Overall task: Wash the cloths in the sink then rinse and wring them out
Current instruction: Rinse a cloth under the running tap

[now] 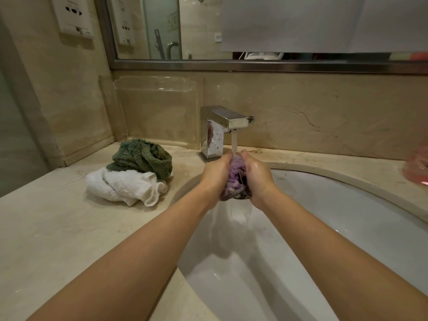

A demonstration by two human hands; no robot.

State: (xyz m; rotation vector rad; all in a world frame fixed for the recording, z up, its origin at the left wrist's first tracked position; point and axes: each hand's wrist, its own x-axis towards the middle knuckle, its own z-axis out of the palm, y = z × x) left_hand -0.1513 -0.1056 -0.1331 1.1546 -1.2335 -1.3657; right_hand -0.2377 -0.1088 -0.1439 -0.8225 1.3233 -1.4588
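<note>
A beige marble counter [58, 228] under a wall mirror [254, 31] carries a white oval sink [347, 228], with a green cloth [143, 157] and a white cloth [125, 185] heaped touching each other to the left of the basin. In the single head view, the left hand [216, 171] and right hand [256, 173] face each other with fingers curled round a bunched purple cloth [235, 179], squeezed between the 2 palms directly under the running stream from the chrome faucet [222, 130], water draining below into the basin. The bundle's long axis hangs roughly vertical between both hands, equally near each, so I judge a wringing twist would turn about that line, while the 2 waiting cloths lie nearer the left hand.
</note>
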